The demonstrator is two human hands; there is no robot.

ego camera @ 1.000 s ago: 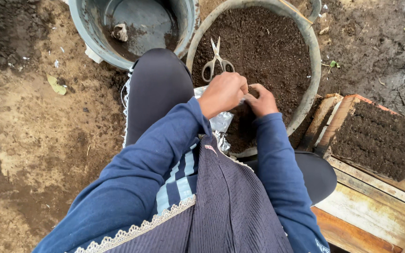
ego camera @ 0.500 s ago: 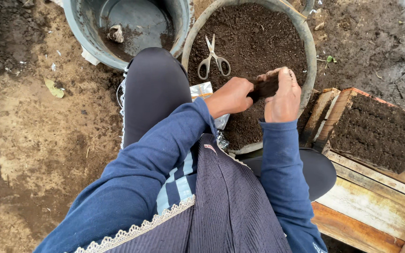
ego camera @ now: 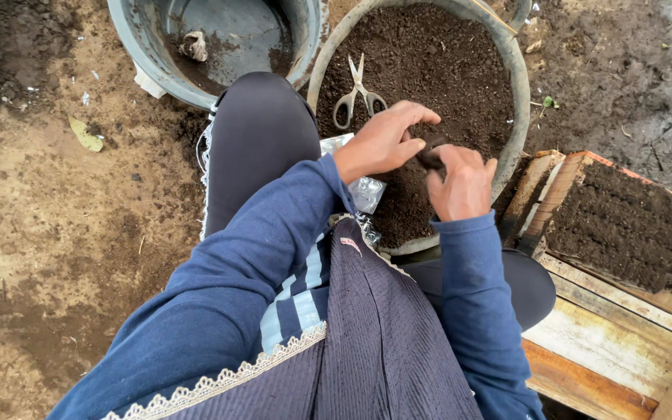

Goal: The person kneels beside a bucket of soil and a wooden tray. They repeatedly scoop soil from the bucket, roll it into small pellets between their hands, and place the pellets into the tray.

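My left hand (ego camera: 384, 141) and my right hand (ego camera: 460, 185) meet over a round grey basin (ego camera: 519, 93) full of dark soil. Between them is a small dark soil-filled pouch (ego camera: 432, 154). My right hand's fingers curl around it from below. The thumb and fingertips of my left hand pinch its near end, with the other fingers arched above. Grey-handled scissors (ego camera: 358, 95) lie on the soil just beyond my left hand. Under my left wrist, a bunch of clear plastic bags (ego camera: 367, 191) rests at the basin's near edge.
A grey bucket (ego camera: 149, 54) with a crumpled scrap inside stands at the upper left, behind my knee. A wooden tray (ego camera: 585, 167) packed with rows of soil sits at the right on pale planks (ego camera: 608, 342). Bare muddy ground surrounds everything.
Both hands rose from the plastic bags at the basin's near edge. My right hand lifted the dark pouch, then lowered and curled around it. My left fingers spread.
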